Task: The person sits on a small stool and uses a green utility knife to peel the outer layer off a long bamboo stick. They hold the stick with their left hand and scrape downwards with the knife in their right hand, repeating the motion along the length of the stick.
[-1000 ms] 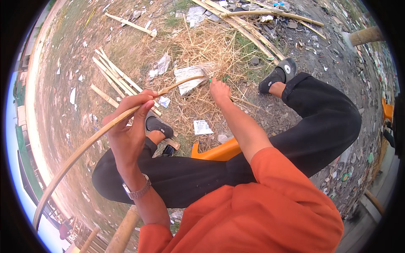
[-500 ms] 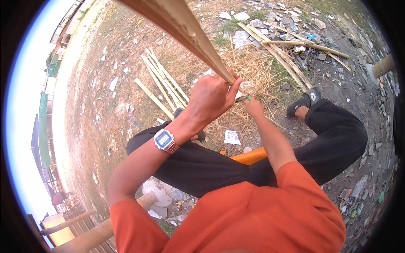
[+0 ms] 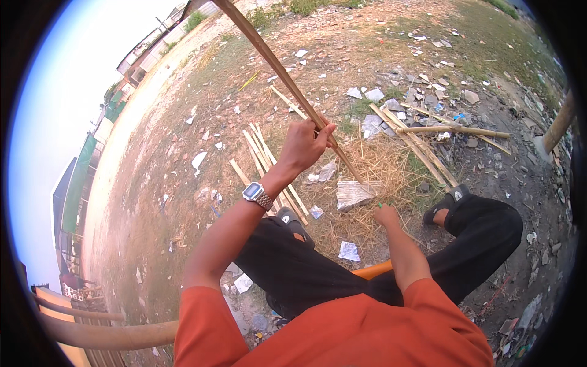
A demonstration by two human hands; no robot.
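My left hand (image 3: 306, 145), with a metal watch (image 3: 257, 194) on its wrist, is wrapped round a long split bamboo strip (image 3: 275, 64). The strip slants from the upper left down to a pale, ridged block (image 3: 353, 196) on the ground; its lower tip meets or nearly meets the block's far edge. Just right of the block, my right hand (image 3: 386, 216) is closed low over the straw. A small green piece (image 3: 380, 205) shows at its fingers; the rest of what it grips is hidden.
Split bamboo strips (image 3: 264, 160) lie beyond my left foot. Longer strips (image 3: 416, 147) and a bamboo pole (image 3: 455, 129) lie ahead of my right foot. Straw (image 3: 391, 168) and broken tile pieces (image 3: 374, 95) litter the ground. A thick post (image 3: 558, 125) rises at right.
My view has tilted up, bringing the block into sight. The bamboo strip has moved farther from me, with my left hand still round it. My right hand stays closed near the straw.
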